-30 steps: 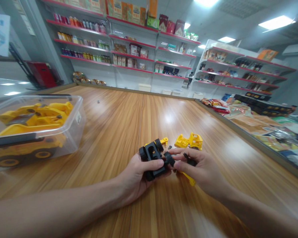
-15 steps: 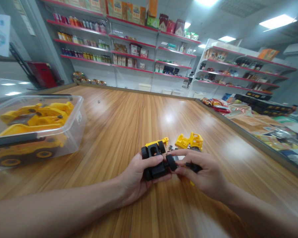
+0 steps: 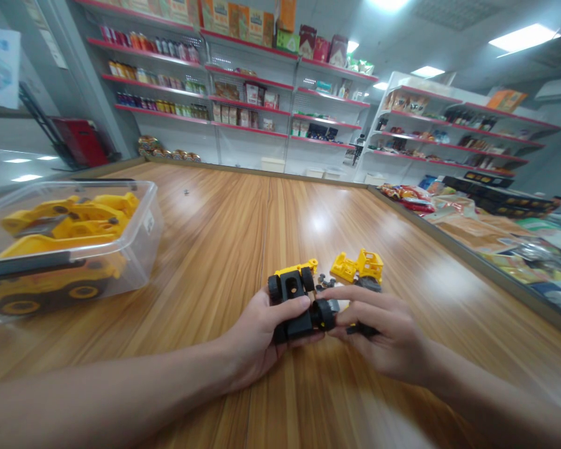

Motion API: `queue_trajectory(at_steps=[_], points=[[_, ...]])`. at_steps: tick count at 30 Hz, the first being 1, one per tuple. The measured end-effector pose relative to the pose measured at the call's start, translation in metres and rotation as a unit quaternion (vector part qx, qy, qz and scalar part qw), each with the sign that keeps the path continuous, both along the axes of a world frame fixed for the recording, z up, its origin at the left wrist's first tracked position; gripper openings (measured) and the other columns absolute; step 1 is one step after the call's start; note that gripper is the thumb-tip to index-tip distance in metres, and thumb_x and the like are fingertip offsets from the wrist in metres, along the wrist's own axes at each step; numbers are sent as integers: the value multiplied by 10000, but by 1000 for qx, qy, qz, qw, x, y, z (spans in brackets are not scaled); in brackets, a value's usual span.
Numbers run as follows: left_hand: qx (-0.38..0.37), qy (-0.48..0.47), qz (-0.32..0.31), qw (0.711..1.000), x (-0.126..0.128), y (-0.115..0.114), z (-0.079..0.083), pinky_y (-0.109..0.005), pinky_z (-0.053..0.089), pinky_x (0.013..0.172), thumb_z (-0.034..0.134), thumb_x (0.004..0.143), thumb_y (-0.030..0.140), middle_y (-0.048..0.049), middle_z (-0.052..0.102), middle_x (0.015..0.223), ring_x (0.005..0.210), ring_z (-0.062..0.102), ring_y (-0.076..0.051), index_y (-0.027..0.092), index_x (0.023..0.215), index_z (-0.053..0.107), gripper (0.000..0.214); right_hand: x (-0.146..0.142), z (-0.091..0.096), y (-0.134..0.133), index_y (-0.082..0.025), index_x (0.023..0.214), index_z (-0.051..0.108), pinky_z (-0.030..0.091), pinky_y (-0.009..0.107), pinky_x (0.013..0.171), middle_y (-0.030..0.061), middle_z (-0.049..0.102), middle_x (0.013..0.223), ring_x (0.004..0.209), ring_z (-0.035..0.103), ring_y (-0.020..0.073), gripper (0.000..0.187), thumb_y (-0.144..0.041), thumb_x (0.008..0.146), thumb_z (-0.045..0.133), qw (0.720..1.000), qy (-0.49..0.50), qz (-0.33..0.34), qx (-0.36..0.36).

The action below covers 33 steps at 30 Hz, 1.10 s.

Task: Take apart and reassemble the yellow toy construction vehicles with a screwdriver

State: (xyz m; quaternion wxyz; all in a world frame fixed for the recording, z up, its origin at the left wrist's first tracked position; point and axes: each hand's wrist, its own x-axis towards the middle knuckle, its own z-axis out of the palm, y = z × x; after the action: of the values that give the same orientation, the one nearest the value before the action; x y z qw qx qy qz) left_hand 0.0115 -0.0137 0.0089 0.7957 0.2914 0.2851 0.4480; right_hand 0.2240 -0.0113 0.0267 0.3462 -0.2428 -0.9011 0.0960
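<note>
My left hand [image 3: 257, 327] is wrapped round a black toy vehicle chassis [image 3: 298, 323], its thumb pressed on the chassis's face. Black wheels show at the chassis's far end. At the right side of the chassis, the fingers of my right hand [image 3: 388, 330] close on a black toy wheel [image 3: 326, 313], which touches the chassis. A yellow toy arm [image 3: 312, 265] shows just behind the chassis. Beyond my right hand lie yellow toy vehicle parts [image 3: 359, 267] with a black wheel, and several small dark screw-like pieces [image 3: 324, 281]. My right fingertips partly hide behind the wheel.
On the left of the wooden table [image 3: 206, 249] stands a clear plastic bin [image 3: 143, 249] holding yellow toy vehicles. A tiny dark piece [image 3: 186, 193] lies farther back. Packaged goods [image 3: 472, 231] lie beyond the table's right edge. Stocked shelves [image 3: 247, 81] line the back.
My right hand has brought the wheel up against the chassis's right side, where it was slightly apart and tilted. The chassis has shifted a little in my left hand.
</note>
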Motion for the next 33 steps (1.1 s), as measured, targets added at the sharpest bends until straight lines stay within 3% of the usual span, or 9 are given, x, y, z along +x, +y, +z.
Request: queue_trajectory(at_steps=[8,16,22,33], points=[[50,-10,-28,998,0,0,-4,-270,619,662,741,812,155,-100,712,992,824,717,-187,138,1116,587,341,-4,3,0,-186,946,634,535,283,852,82,684,1164,1016,673,173,95,-154,869,679,999,-24,-16,-15],[19,-12,-28,999,-4,2,-2,-293,629,683,738,800,138,-125,713,1086,879,722,-215,150,1128,615,351,-2,-1,6,-182,898,643,473,303,676,40,646,816,748,613,177,191,-370,884,676,994,-46,-65,-68],[18,-27,-37,999,-5,1,-1,-306,630,716,733,808,148,-140,721,1093,917,729,-240,148,1113,633,322,0,8,-1,-174,928,598,415,313,668,49,604,829,743,553,174,146,-206,958,458,990,-73,-83,-91],[30,-20,-43,998,-2,0,0,-262,631,655,745,798,121,-62,721,947,831,711,-170,169,1049,652,272,-1,6,-7,-181,963,656,380,318,606,54,584,818,703,532,180,132,-152,880,557,993,-95,-73,-14]])
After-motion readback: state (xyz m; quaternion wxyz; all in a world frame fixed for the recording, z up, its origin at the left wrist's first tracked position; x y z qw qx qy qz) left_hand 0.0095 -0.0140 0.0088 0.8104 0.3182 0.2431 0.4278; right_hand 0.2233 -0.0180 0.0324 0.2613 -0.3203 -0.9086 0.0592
